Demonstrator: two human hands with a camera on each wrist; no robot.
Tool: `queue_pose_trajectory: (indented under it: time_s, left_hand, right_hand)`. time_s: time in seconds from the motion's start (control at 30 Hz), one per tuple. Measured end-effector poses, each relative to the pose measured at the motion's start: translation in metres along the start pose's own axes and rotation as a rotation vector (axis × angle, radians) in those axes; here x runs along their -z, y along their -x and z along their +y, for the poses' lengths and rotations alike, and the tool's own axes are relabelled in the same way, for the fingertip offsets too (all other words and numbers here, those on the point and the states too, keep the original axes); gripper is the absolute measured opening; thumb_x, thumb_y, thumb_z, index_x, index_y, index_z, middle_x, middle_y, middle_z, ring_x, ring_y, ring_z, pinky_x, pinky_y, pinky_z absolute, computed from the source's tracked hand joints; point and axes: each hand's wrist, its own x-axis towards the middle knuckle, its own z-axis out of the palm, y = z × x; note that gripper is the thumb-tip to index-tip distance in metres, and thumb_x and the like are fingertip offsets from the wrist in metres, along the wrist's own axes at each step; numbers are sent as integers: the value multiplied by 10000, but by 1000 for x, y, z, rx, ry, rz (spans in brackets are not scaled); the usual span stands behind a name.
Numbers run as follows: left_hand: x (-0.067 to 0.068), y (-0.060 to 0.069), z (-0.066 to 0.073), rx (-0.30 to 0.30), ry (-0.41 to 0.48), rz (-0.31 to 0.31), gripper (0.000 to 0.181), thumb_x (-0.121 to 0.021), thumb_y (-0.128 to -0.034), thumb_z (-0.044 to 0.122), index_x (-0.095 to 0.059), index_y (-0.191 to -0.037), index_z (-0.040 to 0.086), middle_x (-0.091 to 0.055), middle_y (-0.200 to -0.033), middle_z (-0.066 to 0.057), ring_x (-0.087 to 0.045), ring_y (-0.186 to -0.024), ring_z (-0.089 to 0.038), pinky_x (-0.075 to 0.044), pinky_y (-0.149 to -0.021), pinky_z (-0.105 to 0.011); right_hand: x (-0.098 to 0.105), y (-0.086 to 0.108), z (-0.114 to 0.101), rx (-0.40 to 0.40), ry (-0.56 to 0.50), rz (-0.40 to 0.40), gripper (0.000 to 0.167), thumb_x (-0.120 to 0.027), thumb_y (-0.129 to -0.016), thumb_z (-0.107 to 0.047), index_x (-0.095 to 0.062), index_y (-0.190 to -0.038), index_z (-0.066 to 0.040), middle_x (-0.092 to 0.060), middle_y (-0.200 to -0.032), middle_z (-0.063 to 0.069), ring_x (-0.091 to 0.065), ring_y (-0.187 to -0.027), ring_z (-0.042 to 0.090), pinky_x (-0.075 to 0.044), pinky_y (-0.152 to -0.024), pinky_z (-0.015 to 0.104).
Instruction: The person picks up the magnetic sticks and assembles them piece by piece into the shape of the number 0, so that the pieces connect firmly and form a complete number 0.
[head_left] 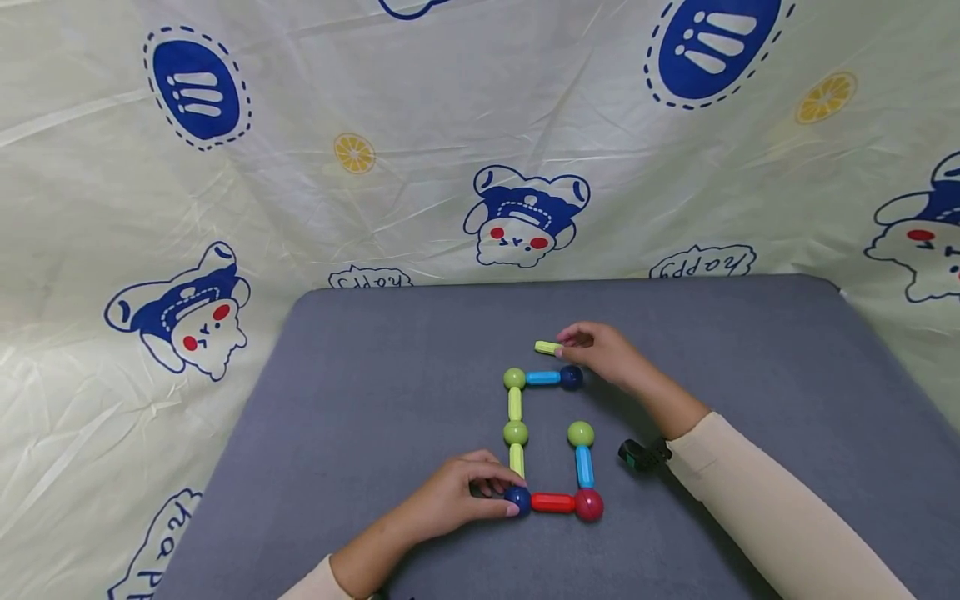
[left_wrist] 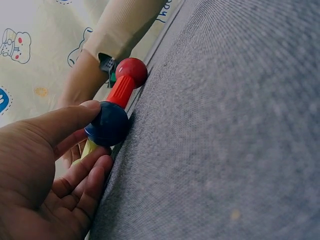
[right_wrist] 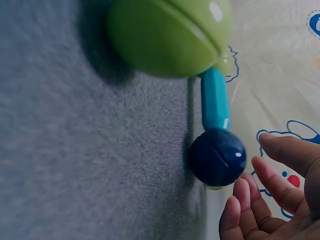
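Observation:
In the head view, magnetic rods and balls form an unclosed outline on the table. My left hand (head_left: 468,487) pinches the dark blue ball (left_wrist: 107,124) at its near left corner between thumb and fingers. A red rod (head_left: 553,502) runs from it to a red ball (head_left: 589,505), then a blue rod (head_left: 585,467) and green ball (head_left: 581,434). Yellow-green rods (head_left: 515,405) and balls make the left side. A blue rod (right_wrist: 215,100) leads to another dark blue ball (right_wrist: 218,157). Beyond that, my right hand (head_left: 600,352) is at the end of a loose yellow-green rod (head_left: 547,347), fingers apart.
A grey cloth-covered table (head_left: 375,358) lies under everything. A printed curtain (head_left: 420,217) hangs behind its far edge. At the right wrist sits a black device (head_left: 643,455), beside the beige sleeve (head_left: 757,492).

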Motion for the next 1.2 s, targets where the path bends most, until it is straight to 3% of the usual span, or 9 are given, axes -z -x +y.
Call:
queue_pose_trajectory:
  time_s: [0.4,0.73,0.9,1.03,1.2]
  left_hand:
    - [0,0,-1,5,-8,0,292,-789,-887,345,-762,-1165,256,-643,-1025,98,-607,-906,-33,-541,-825,-194]
    - [0,0,-1,0,-9,4,295,-791,-886,340,-762,-1167,254,-644,-1020,100,-606,-896,-30,-541,-818,-193]
    - [0,-1,0,-10,-13,2,300,-791,-886,335,-760,-1172,249,-644,-1026,94,-603,-901,-31,-541,-822,-196]
    - [-1,-1,1,-5,-11,1,291,-790,-887,335,-761,-1166,258,-649,-1030,80,-603,-904,-36,-539,-826,-196]
    - [-1,-1,2,12,6,4,276,-792,-887,321,-765,-1154,256,-658,-1028,39,-608,-916,-62,-536,-840,-201]
  right_hand:
    - [-9,-28,2,-43,74,-26,270,-681,-972,-196,-673,-1205,-59,-631,-1143,145,-560,-1041,273,-466,-874,374]
    - [-11,-35,3,-46,166,-42,232,-684,-968,-189,-716,-1143,-41,-656,-1026,112,-558,-907,225,-441,-750,302]
    - [-6,-29,8,-30,169,-25,323,-600,-1024,-192,-664,-1263,15,-651,-1199,212,-595,-1042,300,-504,-849,386]
    - [0,-16,8,-16,99,-11,378,-542,-1056,-191,-594,-1344,49,-601,-1310,262,-583,-1139,356,-510,-906,442]
    - [5,5,0,-23,-25,-7,403,-535,-1059,-233,-547,-1357,39,-600,-1260,229,-581,-1105,323,-508,-888,412]
